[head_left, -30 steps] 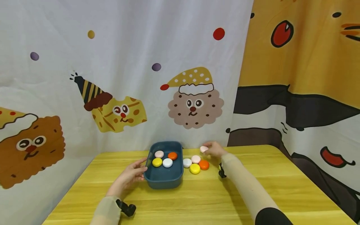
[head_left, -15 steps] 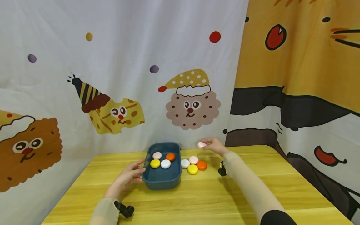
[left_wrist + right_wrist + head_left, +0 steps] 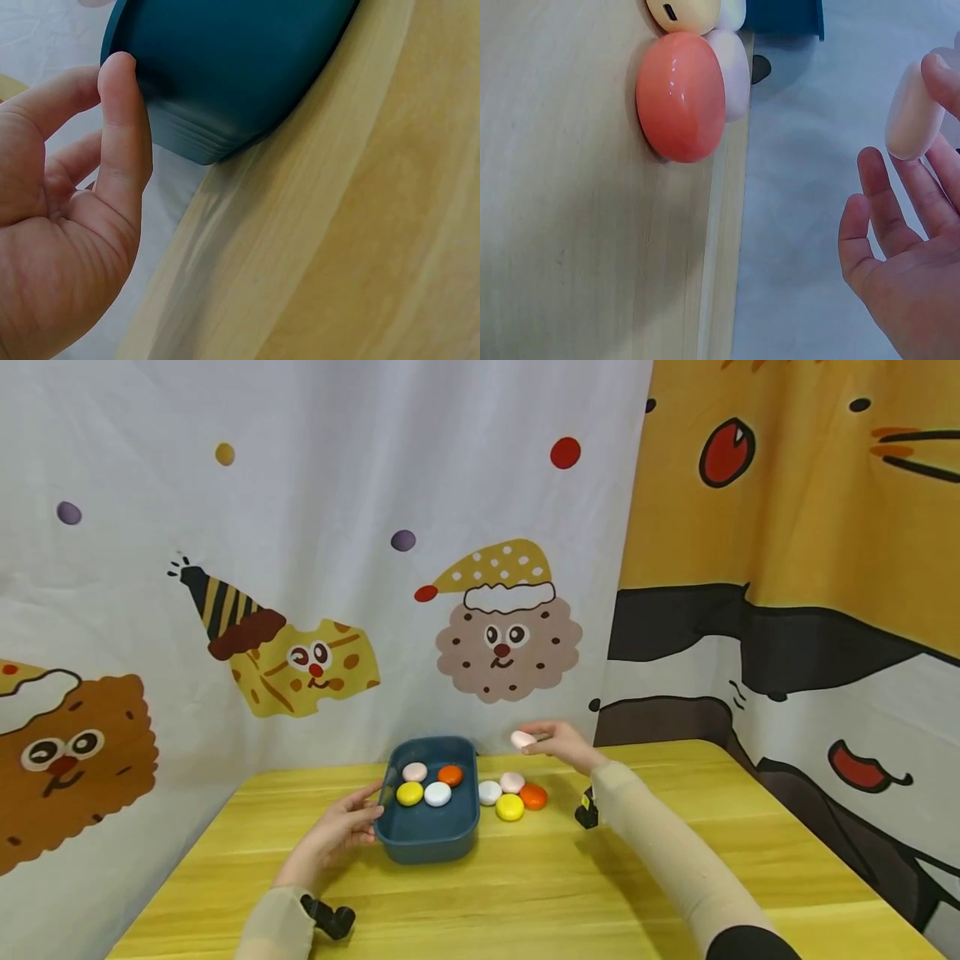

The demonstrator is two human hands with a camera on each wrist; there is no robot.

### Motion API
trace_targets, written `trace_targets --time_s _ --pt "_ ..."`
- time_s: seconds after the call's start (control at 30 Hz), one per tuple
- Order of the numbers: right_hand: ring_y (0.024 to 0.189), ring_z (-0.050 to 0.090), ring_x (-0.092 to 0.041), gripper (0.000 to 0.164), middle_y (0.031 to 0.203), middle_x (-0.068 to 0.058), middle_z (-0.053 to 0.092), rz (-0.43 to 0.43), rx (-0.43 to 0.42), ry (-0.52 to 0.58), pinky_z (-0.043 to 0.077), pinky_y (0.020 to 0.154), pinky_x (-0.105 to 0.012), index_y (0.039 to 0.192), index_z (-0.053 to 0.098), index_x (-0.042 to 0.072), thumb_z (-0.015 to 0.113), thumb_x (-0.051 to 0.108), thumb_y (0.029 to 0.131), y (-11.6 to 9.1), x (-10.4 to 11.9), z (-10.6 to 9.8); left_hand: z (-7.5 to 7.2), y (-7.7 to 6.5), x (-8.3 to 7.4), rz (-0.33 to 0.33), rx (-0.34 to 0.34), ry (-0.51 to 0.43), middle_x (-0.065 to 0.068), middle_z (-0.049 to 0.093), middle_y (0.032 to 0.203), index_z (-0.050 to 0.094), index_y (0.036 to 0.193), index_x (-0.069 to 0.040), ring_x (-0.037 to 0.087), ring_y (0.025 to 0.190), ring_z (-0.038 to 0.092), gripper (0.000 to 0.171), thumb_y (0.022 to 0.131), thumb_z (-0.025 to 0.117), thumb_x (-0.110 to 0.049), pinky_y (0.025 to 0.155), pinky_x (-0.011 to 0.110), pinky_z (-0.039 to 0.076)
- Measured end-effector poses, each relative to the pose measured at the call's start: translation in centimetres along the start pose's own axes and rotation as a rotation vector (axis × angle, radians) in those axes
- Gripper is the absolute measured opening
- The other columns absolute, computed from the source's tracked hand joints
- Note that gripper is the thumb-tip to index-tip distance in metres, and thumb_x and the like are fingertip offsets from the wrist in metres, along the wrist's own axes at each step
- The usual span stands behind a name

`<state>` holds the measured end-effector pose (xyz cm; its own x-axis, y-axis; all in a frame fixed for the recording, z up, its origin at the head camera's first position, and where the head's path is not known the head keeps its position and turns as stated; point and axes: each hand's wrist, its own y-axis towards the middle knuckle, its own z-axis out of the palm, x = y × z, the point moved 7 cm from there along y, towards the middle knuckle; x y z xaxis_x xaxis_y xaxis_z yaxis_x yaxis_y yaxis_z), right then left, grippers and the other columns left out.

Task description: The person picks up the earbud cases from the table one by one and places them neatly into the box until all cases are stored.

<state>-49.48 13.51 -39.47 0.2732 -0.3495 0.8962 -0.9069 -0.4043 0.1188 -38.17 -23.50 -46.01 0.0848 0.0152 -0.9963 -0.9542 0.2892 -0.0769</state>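
My right hand (image 3: pixel 561 745) holds a pale pink, smooth rounded disc (image 3: pixel 523 740) above the table's back edge, to the right of the blue bin (image 3: pixel 427 853). In the right wrist view the thumb and fingers pinch this disc (image 3: pixel 915 112) on edge. My left hand (image 3: pixel 341 828) holds the bin's left side; its thumb (image 3: pixel 120 90) lies at the rim. Inside the bin lie a pink disc (image 3: pixel 415 772), an orange disc (image 3: pixel 450 775), a yellow disc (image 3: pixel 410 793) and a white disc (image 3: pixel 437 794).
Right of the bin, a white disc (image 3: pixel 490 792), pink disc (image 3: pixel 512 782), yellow disc (image 3: pixel 510 807) and orange disc (image 3: pixel 533 796) sit close together on the wooden table (image 3: pixel 495 910). The near yellow one has a small port-like slot (image 3: pixel 670 12). A printed curtain (image 3: pixel 337 543) hangs behind.
My right hand has lifted the pink disc and carried it left, toward the bin. My left hand stays at the bin's side. The head view has shifted slightly.
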Motion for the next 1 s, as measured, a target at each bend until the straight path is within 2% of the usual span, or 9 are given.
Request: trace_targets --time_s 0.27,0.5,0.77,1.0 --pt "0.104 0.061 -0.025 0.053 0.134 -0.011 0.056 -0.003 -0.012 -0.011 0.042 0.098 -0.054 0.133 0.059 0.008 0.075 0.023 0.085 -0.2 0.6 -0.3 0.0 0.0 -0.3 -0.002 0.0 -0.003 0.019 0.046 0.112 0.02 0.155 -0.006 0.008 0.062 0.057 0.069 0.097 0.058 -0.01 0.062 0.023 0.055" --pt "0.104 0.06 -0.024 0.053 0.133 -0.011 0.057 -0.001 -0.035 -0.004 0.047 0.088 -0.039 0.133 0.06 0.011 0.076 0.028 0.085 -0.5 1.0 -0.8 0.1 -0.2 -0.4 0.006 -0.003 0.01 0.018 0.047 0.11 0.02 0.155 -0.006 0.008 0.062 0.056 0.068 0.098 0.057 -0.011 0.06 0.022 0.055" --pt "0.106 0.06 -0.025 0.051 0.133 -0.01 0.056 0.008 -0.062 -0.006 0.044 0.094 -0.052 0.131 0.062 0.011 0.076 0.029 0.085 -0.5 1.6 -1.5 0.2 -0.2 -0.2 0.01 0.003 0.002 0.019 0.046 0.112 0.02 0.155 -0.005 0.009 0.061 0.056 0.067 0.098 0.056 -0.008 0.061 0.022 0.055" --pt "0.107 0.06 -0.026 0.051 0.133 -0.01 0.056 0.0 -0.065 0.002 0.044 0.093 -0.05 0.131 0.061 0.012 0.076 0.03 0.085 -0.3 2.7 -2.1 0.2 -0.1 -0.1 0.014 0.006 -0.008 0.018 0.046 0.11 0.019 0.154 -0.003 0.008 0.06 0.056 0.067 0.098 0.055 -0.007 0.059 0.02 0.055"
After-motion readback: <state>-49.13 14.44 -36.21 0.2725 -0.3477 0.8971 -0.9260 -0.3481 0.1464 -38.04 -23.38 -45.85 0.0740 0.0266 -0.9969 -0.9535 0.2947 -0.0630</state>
